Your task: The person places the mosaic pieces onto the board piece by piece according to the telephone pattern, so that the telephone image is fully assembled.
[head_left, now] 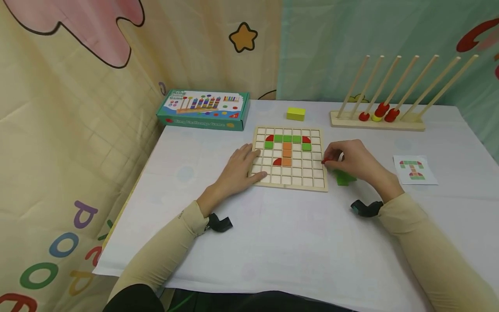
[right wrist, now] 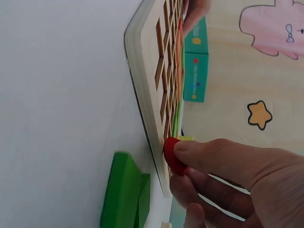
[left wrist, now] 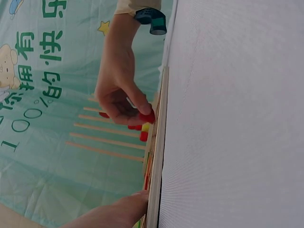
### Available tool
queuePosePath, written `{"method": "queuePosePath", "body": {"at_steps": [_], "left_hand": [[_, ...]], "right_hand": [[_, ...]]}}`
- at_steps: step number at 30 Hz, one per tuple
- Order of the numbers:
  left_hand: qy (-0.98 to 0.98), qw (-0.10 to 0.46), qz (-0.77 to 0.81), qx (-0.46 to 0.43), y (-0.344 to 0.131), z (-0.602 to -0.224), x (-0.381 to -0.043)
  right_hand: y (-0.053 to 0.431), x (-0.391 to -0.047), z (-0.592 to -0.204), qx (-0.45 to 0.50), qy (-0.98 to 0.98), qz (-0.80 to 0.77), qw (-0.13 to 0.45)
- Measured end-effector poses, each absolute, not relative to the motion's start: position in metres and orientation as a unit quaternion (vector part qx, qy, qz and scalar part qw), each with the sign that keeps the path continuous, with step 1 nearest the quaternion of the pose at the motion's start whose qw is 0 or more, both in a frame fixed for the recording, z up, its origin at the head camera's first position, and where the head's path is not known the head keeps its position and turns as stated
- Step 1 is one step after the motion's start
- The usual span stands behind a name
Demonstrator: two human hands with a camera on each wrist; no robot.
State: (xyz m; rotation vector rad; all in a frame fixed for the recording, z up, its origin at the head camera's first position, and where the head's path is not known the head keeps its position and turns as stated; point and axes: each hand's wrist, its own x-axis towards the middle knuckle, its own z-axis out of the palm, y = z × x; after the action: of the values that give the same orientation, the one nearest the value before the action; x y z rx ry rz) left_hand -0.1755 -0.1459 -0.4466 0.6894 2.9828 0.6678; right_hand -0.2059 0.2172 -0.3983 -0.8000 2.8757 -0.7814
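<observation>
While the right hand (head_left: 354, 159) pinches a red block (right wrist: 172, 157) at the board's (head_left: 296, 162) right edge, the left hand (head_left: 236, 171) rests opposite, spread.

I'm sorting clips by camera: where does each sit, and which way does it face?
Head: worn on the head, facing forward and down at the grid board; left hand, right hand and both sleeves show.
Left wrist: on that wrist, facing the board's edge and the right hand; part of the left hand shows at bottom.
Right wrist: on that wrist, facing the board past green pieces; right hand at lower right, part of the left at top.
Both wrist views share the board and pinched red piece.
</observation>
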Motion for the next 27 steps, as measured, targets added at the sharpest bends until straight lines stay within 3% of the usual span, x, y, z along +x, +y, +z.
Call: {"method": "queuePosePath", "body": {"at_steps": [17,27], "left_hand": [[0.952,0.006,0.216,0.218,-0.146,-0.445,-0.173],[0.952,0.004,0.213,0.220,-0.146,-0.445,-0.175]], "right_hand": [[0.148,-0.213,-0.404,-0.287,0.934,-0.213,0.016],[0.138,-0.212,-0.407,-0.302,0.930,-0.208,0.018]]}}
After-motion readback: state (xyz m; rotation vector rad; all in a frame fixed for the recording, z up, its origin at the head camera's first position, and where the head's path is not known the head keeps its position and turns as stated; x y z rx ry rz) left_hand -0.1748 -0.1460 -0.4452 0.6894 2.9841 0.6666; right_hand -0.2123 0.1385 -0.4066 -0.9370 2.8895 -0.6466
